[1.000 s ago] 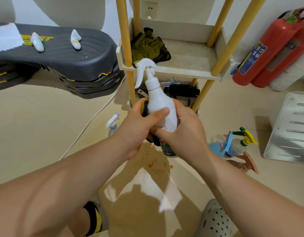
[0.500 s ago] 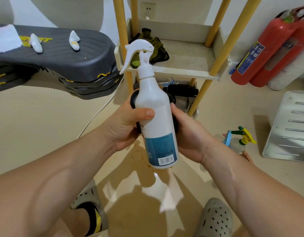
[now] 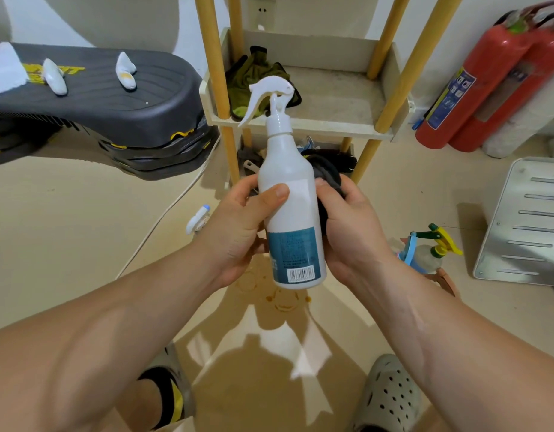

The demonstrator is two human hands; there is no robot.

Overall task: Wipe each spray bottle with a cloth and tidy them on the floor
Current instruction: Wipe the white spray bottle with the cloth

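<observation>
the left hand (image 3: 235,232) curls round the white spray bottle (image 3: 289,194), its thumb laid across the front and its fingers hidden behind. the bottle is nearly upright between the two hands, held in the air above the floor (image 3: 67,232). its trigger head is at the top, nozzle toward the left-hand side, and its teal label and barcode sit low by the palms. the right hand (image 3: 352,229) grips a dark cloth (image 3: 327,177) and presses it against the bottle's side; the cloth bunches out above that hand's fingers. on the outer side of the left hand, a small spray bottle (image 3: 198,220) shows on the floor, partly hidden. out past the right wrist a clear spray bottle with a green and yellow trigger (image 3: 431,251) sits on the floor. straight ahead of both hands is a wooden-post shelf (image 3: 331,127) holding a green rag (image 3: 257,82).
</observation>
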